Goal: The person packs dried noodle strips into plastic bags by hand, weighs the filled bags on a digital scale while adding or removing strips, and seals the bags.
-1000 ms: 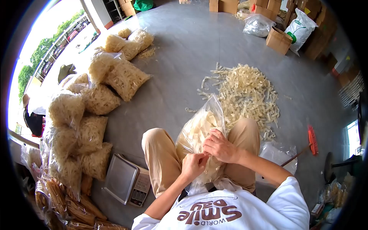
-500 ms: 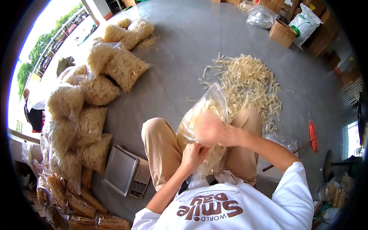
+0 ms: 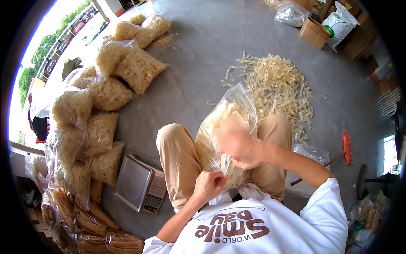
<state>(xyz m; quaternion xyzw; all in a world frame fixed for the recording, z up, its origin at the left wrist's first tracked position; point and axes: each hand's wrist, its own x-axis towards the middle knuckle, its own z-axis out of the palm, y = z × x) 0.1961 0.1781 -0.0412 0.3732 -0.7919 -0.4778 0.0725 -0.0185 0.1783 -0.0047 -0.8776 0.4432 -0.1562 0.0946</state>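
Note:
A clear plastic bag filled with pale, flat, cream strips stands tilted between my knees. My left hand is closed in a pinch at the near side of the bag, where thin, shiny plastic shows above the fingertips. Just beyond it, my right hand lies over the bag's middle. Its fingers curl down onto the plastic, which stretches between both hands; the far part of this hand is blurred. Past the bag, a loose heap of the same strips lies on the floor.
A digital scale stands beside my left knee. Several filled bags are piled along the left, with bundles of brown sticks nearer. To the right lies a red-headed brush. A cardboard box and white sack sit far right.
My left hand has moved slightly down and left, away from my right hand, exposing stretched plastic between them. My right hand has shifted a little to the right, and the bag's top leans further right.

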